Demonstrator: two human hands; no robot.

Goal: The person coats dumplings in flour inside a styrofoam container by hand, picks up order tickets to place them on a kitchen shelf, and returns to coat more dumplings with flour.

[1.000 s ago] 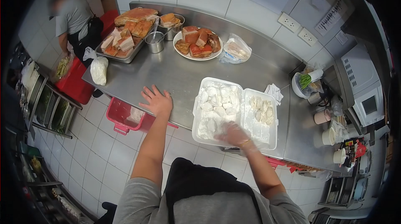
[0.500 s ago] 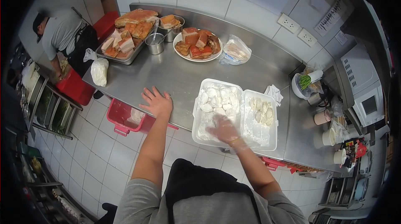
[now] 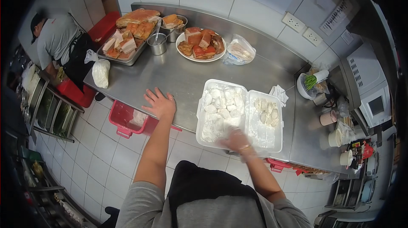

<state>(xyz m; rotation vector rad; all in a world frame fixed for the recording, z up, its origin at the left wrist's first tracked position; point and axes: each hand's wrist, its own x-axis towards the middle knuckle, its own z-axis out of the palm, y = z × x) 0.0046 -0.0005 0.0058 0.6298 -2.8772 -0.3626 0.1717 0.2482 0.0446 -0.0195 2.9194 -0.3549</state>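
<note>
- Roughly at 4 o'clock in the head view, a white foam box (image 3: pixel 276 139) lies open on the steel counter (image 3: pixel 187 73), its 2 halves side by side.
- Left half: white-dusted pieces (image 3: pixel 221 99) crowded together, loose powder (image 3: pixel 209 133) toward 6 o'clock of that half.
- Right half: smaller pale pieces (image 3: pixel 267 113) grouped toward its 12 o'clock; powder marks below.
- Right hand (image 3: pixel 235 139), in a clear glove, over the near side of the box by the fold. Motion-blurred; cannot tell how wide the fingers are, nor whether they hold anything.
- Left hand (image 3: pixel 162 105), bare, palm down at the counter's near edge, 9 o'clock. Fingers spread wide, nothing gripped.
- 12 o'clock: white plate (image 3: pixel 203 60) of browned meat chunks (image 3: pixel 205 39). Clear bag (image 3: pixel 240 53) just beside, 1 o'clock.
- 11 o'clock: metal cup (image 3: pixel 157 48) near a tray (image 3: pixel 127 60) heaped with meat.
- Between 9 and 10 o'clock: tied bag of white stuff (image 3: pixel 100 74), counter corner.
- 10 o'clock: co-worker (image 3: pixel 61 41) bent over a red container (image 3: pixel 78 94).
</note>
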